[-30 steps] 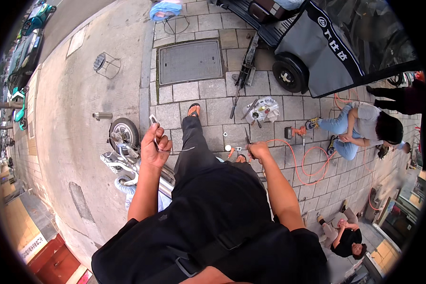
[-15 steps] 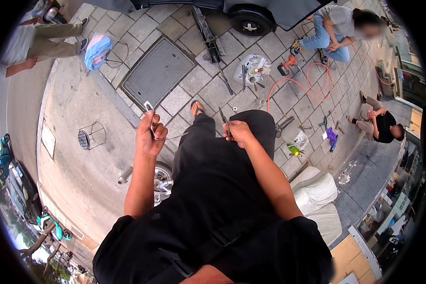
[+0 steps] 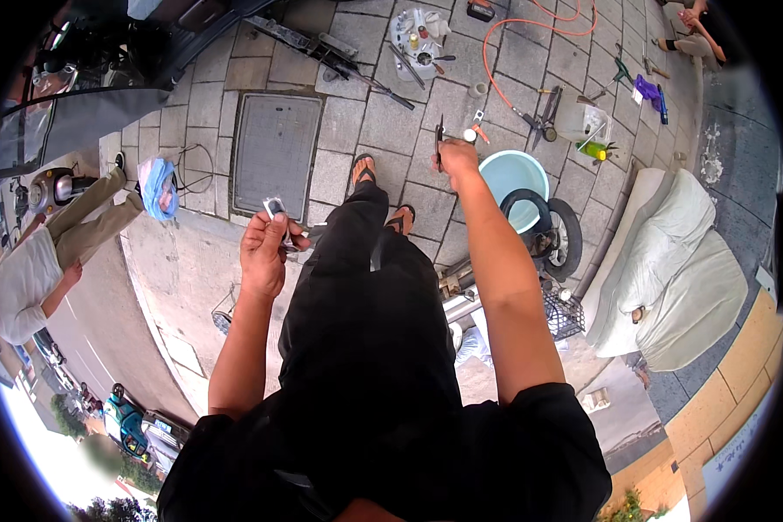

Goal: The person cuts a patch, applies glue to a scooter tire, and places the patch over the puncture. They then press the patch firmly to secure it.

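My left hand (image 3: 264, 252) is closed in a pinch on a small patch (image 3: 276, 209), dark and round on a pale, silvery backing. My right hand (image 3: 458, 163) reaches farther forward, its fingers wrapped round a thin, dark, pointed tool (image 3: 439, 139); its exact kind cannot be made out. Beyond the right wrist stands a pale blue basin (image 3: 511, 172) with a black tyre (image 3: 567, 239) and a dark ring-shaped piece leaning at its near rim. A white round tub (image 3: 470, 135) and a small red-orange item (image 3: 482, 132) lie on the paving near the right hand.
Ahead lie a metal floor jack (image 3: 304, 43), a tray of tools (image 3: 418, 39) and an orange hose (image 3: 489, 61). A grey cover plate (image 3: 277, 152) is set in the paving. Pale sacks (image 3: 670, 252) lie right. One person (image 3: 35, 283) stands left; another sits far right.
My view has swung round, bringing the basin and tyre into sight. Both feet now show, standing on the paving. My right hand has stretched forward with the pointed tool; my left still holds the patch.
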Tool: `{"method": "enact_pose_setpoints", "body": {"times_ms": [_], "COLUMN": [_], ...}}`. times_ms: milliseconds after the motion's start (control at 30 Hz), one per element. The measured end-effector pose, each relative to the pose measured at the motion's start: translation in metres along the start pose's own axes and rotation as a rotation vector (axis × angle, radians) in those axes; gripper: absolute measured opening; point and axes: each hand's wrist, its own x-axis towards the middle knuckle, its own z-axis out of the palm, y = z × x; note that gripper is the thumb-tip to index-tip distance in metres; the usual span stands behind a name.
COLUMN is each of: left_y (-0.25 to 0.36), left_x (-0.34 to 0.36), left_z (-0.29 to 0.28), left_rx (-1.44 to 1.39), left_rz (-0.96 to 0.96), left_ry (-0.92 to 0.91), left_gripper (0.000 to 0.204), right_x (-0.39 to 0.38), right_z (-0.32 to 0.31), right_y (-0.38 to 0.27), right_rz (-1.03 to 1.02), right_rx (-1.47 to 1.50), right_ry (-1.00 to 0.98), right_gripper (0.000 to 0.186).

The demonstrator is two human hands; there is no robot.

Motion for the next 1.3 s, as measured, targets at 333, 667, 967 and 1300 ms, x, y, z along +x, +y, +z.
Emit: {"method": "enact_pose_setpoints", "body": {"times_ms": [333,667,967,1300], "left_y": [-0.085,-0.080,-0.075,-0.037], "left_x": [0.037,0.059,0.017,-0.016], "left_z": [-0.018,-0.075,-0.051,0.005], "left_rx": [1.253,1.374,1.327,1.166], "left_rz": [0.428,0.164,-0.192,-0.366], "left_ry": [-0.617,-1.226,-0.738,-0.961], "left_gripper": [0.014,0.013,0.018,0.016], "right_x": [-0.089,-0.342,-0.405,-0.415], "right_z": [0.011,0.007,0.005,-0.019], "right_y": [0.108,0.231,0.258,0.275], "right_rz": [-0.159,-0.065,0.267,0.160], "right_rx": [-0.292,-0.488,0.103,0.210], "right_ry": [-0.061,-0.413,-0.750,-0.589], "right_gripper": [0.035,0.036,0.027,0.029]}}
